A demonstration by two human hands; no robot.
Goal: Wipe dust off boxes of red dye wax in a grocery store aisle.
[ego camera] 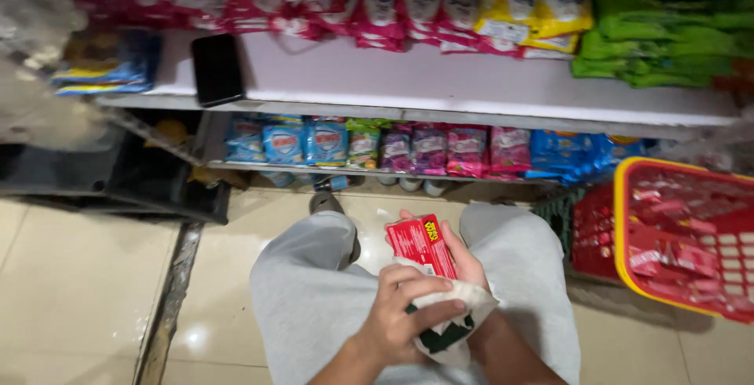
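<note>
Red packet (422, 244), a small flat rectangular box with yellow print, sits at the centre of the view, above the person's lap. The right hand (465, 258) holds it from behind and below, fingers curled up around its right edge, its grip closed on the packet. The left hand (402, 310) comes in from 7 o'clock, its grip pinched on a white cloth (459, 318) with dark green patches, pressed against the packet's lower end.

The packet looks light and fairly stiff, likely thin card with a glossy, slightly slick face. It would probably dent under a hard squeeze. Its long edges seem the safest place to hold it, thumb on one side and fingers on the other.

The person wears grey trousers (314, 291) and sits or crouches over a pale tiled floor (78, 291). At 3 o'clock stands a red basket (620, 220) with a yellow rim, filled with similar red packets. At 12 o'clock, shelves (471, 87) carry pink, blue, yellow and green sachets. A black phone (217, 69) lies on the upper shelf at 11 o'clock.
</note>
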